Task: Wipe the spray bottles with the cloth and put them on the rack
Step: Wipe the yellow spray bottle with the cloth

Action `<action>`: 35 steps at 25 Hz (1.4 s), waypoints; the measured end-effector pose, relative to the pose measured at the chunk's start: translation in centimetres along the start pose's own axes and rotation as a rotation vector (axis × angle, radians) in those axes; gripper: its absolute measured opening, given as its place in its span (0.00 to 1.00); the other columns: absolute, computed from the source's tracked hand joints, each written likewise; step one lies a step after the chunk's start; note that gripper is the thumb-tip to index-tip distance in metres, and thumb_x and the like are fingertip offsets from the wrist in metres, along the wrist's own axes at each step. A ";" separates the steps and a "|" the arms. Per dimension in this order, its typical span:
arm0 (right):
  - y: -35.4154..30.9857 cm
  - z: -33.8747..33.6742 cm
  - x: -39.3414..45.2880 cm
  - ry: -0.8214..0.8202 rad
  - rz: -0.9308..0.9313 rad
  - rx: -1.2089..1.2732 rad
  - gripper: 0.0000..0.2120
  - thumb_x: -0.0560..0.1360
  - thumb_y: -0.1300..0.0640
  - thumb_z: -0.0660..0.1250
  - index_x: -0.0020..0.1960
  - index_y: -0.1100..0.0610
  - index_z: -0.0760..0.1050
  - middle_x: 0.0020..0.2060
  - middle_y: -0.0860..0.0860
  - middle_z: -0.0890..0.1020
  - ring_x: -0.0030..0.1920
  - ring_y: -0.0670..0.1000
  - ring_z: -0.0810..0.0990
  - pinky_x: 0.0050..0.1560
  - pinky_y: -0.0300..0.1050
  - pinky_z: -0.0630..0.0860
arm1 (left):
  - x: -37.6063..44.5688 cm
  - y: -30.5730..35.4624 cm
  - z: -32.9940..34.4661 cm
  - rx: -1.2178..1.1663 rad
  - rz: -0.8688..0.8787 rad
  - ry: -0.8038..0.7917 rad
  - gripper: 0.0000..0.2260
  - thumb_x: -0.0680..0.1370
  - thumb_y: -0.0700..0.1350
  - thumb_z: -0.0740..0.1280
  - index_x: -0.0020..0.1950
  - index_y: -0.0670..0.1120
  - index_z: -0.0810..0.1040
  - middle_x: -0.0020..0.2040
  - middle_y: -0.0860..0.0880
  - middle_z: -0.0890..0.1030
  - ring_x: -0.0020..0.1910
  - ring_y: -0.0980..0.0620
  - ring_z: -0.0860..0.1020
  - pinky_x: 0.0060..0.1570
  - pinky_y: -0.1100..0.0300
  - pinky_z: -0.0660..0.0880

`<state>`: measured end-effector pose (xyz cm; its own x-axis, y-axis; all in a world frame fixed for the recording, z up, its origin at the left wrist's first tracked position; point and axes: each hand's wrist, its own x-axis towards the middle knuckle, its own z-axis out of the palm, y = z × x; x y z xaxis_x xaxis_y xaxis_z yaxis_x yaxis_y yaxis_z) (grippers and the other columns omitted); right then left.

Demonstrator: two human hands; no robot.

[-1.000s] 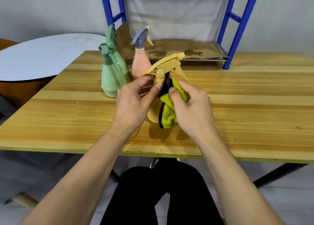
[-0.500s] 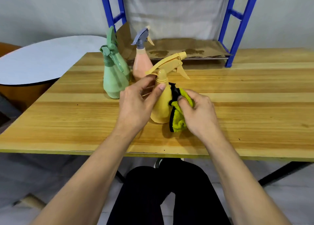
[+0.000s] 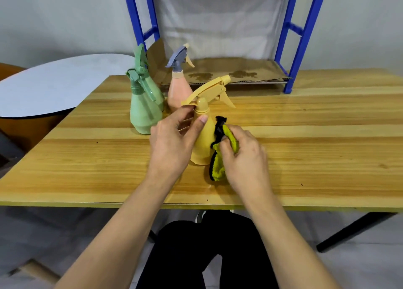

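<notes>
A yellow spray bottle point(image 3: 204, 136) stands upright on the wooden table point(image 3: 305, 149). My left hand point(image 3: 172, 144) grips its neck with thumb and fingers. My right hand point(image 3: 244, 160) holds a bunched yellow cloth with black trim point(image 3: 218, 168) against the bottle's right side, low on the body. Behind and to the left stand a green spray bottle point(image 3: 145, 105) and a pink spray bottle with a grey head point(image 3: 180, 88). A blue-framed rack point(image 3: 303, 37) stands at the table's far edge, its lowest shelf lined with stained cardboard point(image 3: 235, 72).
A round white tabletop point(image 3: 54, 85) sits to the left of the wooden table, lower down. A grey wall closes the back. My legs in black trousers are below the table's near edge.
My right hand has slid the cloth down from the bottle's neck to its lower body. The bottle has gone from tilted to upright on the table.
</notes>
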<state>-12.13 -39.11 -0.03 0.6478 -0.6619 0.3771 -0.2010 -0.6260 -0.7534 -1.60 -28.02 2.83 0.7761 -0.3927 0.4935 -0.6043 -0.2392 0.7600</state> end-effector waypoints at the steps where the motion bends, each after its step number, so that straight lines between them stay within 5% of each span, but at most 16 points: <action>1: 0.0 -0.1 -0.5 0.013 0.005 0.061 0.19 0.78 0.52 0.66 0.68 0.47 0.74 0.61 0.48 0.79 0.60 0.49 0.77 0.57 0.40 0.70 | -0.1 0.4 0.2 0.019 -0.004 0.023 0.16 0.79 0.57 0.71 0.63 0.51 0.83 0.53 0.59 0.86 0.52 0.64 0.83 0.55 0.68 0.78; 4: 0.8 -1.0 -2.8 0.001 0.036 0.275 0.27 0.71 0.54 0.70 0.68 0.42 0.68 0.69 0.45 0.68 0.71 0.44 0.67 0.66 0.38 0.67 | -0.2 0.9 1.3 0.063 -0.013 0.115 0.14 0.79 0.57 0.72 0.61 0.52 0.80 0.52 0.56 0.84 0.51 0.57 0.81 0.53 0.59 0.79; 6: 1.5 -1.1 -3.7 -0.075 0.017 0.175 0.28 0.72 0.52 0.71 0.69 0.39 0.68 0.69 0.43 0.66 0.70 0.41 0.67 0.66 0.37 0.67 | 0.1 1.2 2.0 0.070 -0.032 0.147 0.14 0.78 0.57 0.73 0.59 0.53 0.77 0.52 0.54 0.81 0.51 0.55 0.79 0.52 0.54 0.79; 9: 1.8 -0.5 -3.9 -0.105 -0.100 0.040 0.27 0.77 0.45 0.68 0.74 0.38 0.66 0.71 0.44 0.68 0.70 0.44 0.68 0.65 0.38 0.68 | 0.4 1.3 1.8 0.079 -0.062 0.068 0.16 0.78 0.58 0.72 0.63 0.54 0.77 0.54 0.53 0.79 0.52 0.59 0.78 0.49 0.67 0.75; 12: 2.2 -0.1 -3.5 -0.035 -0.088 0.119 0.22 0.81 0.50 0.65 0.74 0.42 0.69 0.65 0.43 0.74 0.65 0.41 0.72 0.62 0.30 0.68 | 1.1 0.4 0.1 0.084 -0.045 -0.110 0.18 0.82 0.56 0.66 0.70 0.53 0.78 0.57 0.50 0.78 0.53 0.62 0.77 0.48 0.75 0.72; 16: 0.4 -0.5 -1.9 0.160 -0.021 0.473 0.17 0.82 0.56 0.65 0.70 0.46 0.75 0.63 0.43 0.80 0.65 0.45 0.78 0.64 0.49 0.76 | 1.4 0.3 -0.8 0.014 0.063 -0.225 0.15 0.83 0.52 0.67 0.68 0.52 0.79 0.58 0.54 0.82 0.56 0.61 0.80 0.55 0.69 0.77; 21: -1.1 -1.2 0.6 0.051 -0.064 0.363 0.17 0.80 0.50 0.67 0.68 0.46 0.77 0.62 0.42 0.80 0.63 0.41 0.77 0.66 0.47 0.74 | 1.1 -0.1 -0.4 -0.104 0.065 -0.191 0.11 0.82 0.46 0.69 0.64 0.51 0.81 0.55 0.55 0.85 0.56 0.59 0.83 0.57 0.56 0.82; 26: 1.2 -1.4 -0.9 -0.003 -0.010 0.146 0.12 0.81 0.49 0.64 0.62 0.46 0.79 0.50 0.46 0.83 0.50 0.48 0.81 0.56 0.53 0.78 | 0.8 -0.2 -0.4 -0.102 -0.012 -0.184 0.19 0.78 0.58 0.69 0.66 0.53 0.80 0.57 0.54 0.85 0.56 0.58 0.83 0.57 0.49 0.83; 29: 0.0 -2.1 0.6 -0.006 0.019 0.223 0.11 0.81 0.46 0.63 0.60 0.45 0.79 0.44 0.46 0.84 0.42 0.48 0.80 0.49 0.55 0.81 | 0.5 0.2 -0.6 -0.050 0.004 -0.172 0.21 0.77 0.62 0.68 0.66 0.55 0.80 0.57 0.56 0.85 0.55 0.61 0.83 0.56 0.48 0.83; 35: 1.0 -2.2 0.5 -0.061 -0.048 0.118 0.12 0.82 0.49 0.64 0.62 0.47 0.79 0.50 0.47 0.84 0.50 0.50 0.82 0.54 0.53 0.79 | 0.5 0.0 -0.3 -0.013 0.023 -0.132 0.16 0.79 0.60 0.69 0.65 0.57 0.80 0.55 0.58 0.85 0.54 0.63 0.83 0.55 0.50 0.82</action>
<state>-13.69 -40.99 0.58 0.6985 -0.6037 0.3841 -0.0829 -0.6015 -0.7945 -1.20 -27.94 3.20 0.7309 -0.5114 0.4519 -0.6188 -0.2174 0.7549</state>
